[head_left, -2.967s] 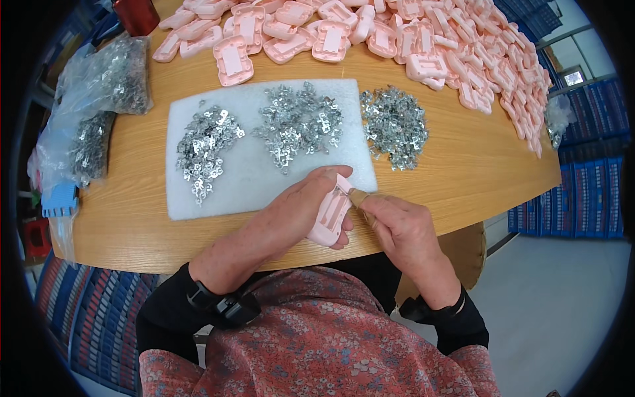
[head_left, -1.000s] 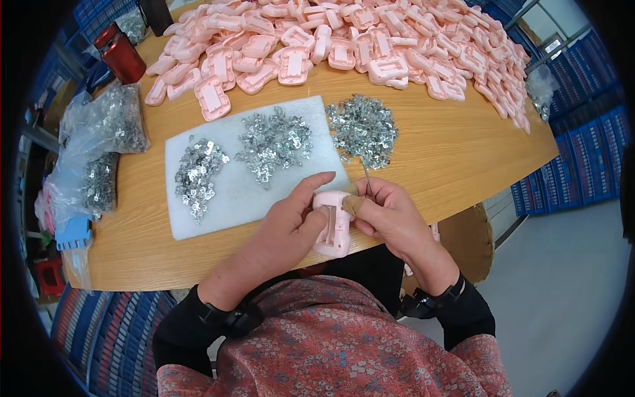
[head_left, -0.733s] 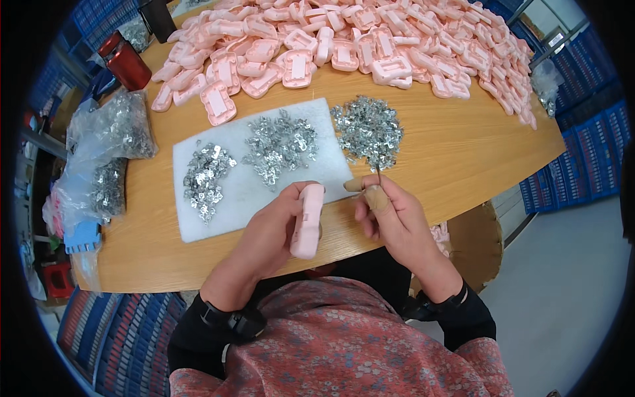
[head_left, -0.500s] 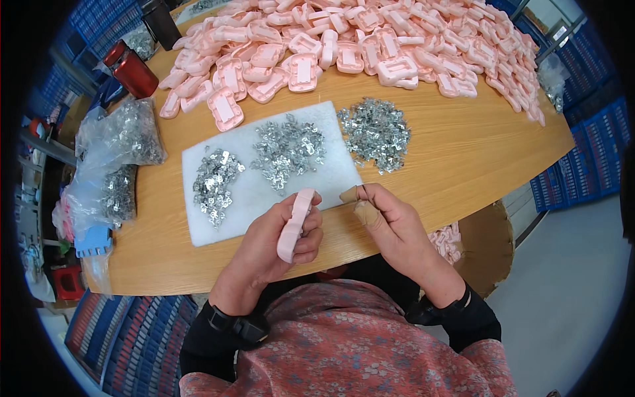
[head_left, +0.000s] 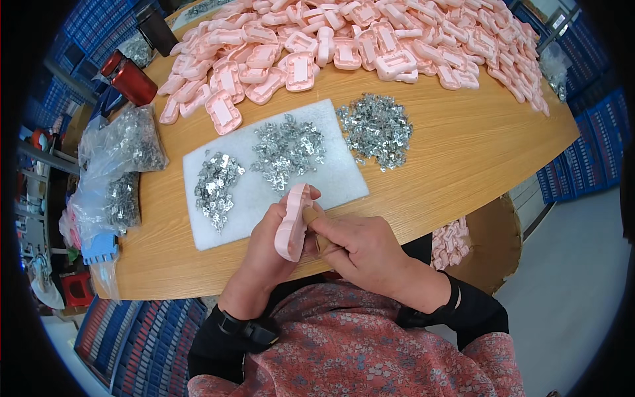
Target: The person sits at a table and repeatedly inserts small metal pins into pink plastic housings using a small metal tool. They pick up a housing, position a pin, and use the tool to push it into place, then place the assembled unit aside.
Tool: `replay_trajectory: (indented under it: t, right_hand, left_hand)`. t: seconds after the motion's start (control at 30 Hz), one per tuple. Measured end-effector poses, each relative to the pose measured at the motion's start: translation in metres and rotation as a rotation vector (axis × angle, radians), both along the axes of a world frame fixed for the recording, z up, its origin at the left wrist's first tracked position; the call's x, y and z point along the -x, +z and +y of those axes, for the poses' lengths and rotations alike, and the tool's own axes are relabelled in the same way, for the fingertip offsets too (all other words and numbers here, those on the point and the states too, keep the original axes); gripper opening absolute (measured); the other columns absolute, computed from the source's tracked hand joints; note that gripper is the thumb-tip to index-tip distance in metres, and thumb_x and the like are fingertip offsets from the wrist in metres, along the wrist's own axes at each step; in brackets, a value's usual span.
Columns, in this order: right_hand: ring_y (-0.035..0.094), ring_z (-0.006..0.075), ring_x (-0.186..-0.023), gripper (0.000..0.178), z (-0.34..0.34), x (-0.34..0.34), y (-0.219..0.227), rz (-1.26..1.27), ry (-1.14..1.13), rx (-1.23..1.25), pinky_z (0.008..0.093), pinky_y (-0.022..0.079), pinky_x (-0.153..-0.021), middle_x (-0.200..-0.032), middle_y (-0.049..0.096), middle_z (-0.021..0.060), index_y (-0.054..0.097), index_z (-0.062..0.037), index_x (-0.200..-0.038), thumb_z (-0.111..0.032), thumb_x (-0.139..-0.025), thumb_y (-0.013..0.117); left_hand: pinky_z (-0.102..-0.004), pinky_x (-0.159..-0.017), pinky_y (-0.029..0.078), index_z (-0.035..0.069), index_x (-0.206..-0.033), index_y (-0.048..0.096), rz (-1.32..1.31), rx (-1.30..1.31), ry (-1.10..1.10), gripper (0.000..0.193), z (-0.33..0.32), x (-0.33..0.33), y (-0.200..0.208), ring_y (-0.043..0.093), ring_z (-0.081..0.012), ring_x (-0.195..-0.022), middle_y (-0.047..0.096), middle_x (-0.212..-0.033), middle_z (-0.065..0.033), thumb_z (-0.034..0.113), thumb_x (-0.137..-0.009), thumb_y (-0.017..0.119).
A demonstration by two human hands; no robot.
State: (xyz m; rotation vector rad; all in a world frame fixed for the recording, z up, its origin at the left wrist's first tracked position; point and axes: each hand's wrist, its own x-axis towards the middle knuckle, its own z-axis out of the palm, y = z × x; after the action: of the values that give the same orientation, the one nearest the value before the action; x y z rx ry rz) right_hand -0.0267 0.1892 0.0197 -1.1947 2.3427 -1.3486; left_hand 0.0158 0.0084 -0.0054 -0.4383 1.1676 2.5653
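My left hand (head_left: 263,243) is closed around a pink plastic housing (head_left: 291,225), held on edge above the table's near side. My right hand (head_left: 360,248) reaches to the housing's right face, with its thumb and a finger wrapped in tan tape and pressed close together. Whatever those fingertips pinch is hidden by the housing and the fingers. Beyond the hands lies a white foam sheet (head_left: 245,185) bearing two heaps of small silvery metal pieces, the left heap (head_left: 218,188) and the middle heap (head_left: 289,152). A third metal heap (head_left: 377,131) rests on the bare wood beside the sheet.
A large pile of pink housings (head_left: 370,46) covers the table's far side. At left are clear bags of metal pieces (head_left: 135,142), a red flask (head_left: 129,78) and a dark bottle (head_left: 156,31). A cardboard box (head_left: 496,245) with pink parts stands below the table's right edge.
My right hand has moved left from beside the foam sheet's corner to the housing, its fingers now against it. My left hand keeps hold of the housing almost in place.
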Motion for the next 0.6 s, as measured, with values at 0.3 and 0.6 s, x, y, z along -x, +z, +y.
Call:
replay_trajectory:
  t: [0.3, 0.6]
  right_hand:
    - [0.057, 0.0175, -0.066, 0.035, 0.015, 0.004, -0.007, -0.162, -0.193, 0.197, 0.0295, 0.045, -0.059, -0.083, 0.06, 0.0083, 0.066, -0.0037, -0.112, -0.016, -0.081, 0.077]
    - [0.061, 0.0113, -0.071, 0.032, 0.035, 0.017, 0.002, -0.131, 0.093, 0.065, 0.0253, 0.046, -0.061, -0.088, 0.064, 0.0057, 0.064, -0.0019, -0.11, -0.01, -0.081, 0.074]
  left_hand:
    - [-0.0329, -0.093, 0.045, 0.007, -0.136, 0.038, 0.11, 0.292, 0.1, 0.037, 0.023, -0.003, 0.004, 0.054, -0.0149, -0.104, 0.055, -0.117, -0.006, 0.017, -0.101, 0.047]
    - [-0.0267, -0.08, 0.05, 0.006, -0.141, 0.046, 0.359, 0.719, -0.574, 0.046, -0.006, 0.013, 0.05, 0.059, -0.0107, -0.089, 0.064, -0.104, -0.0062, 0.031, -0.104, 0.053]
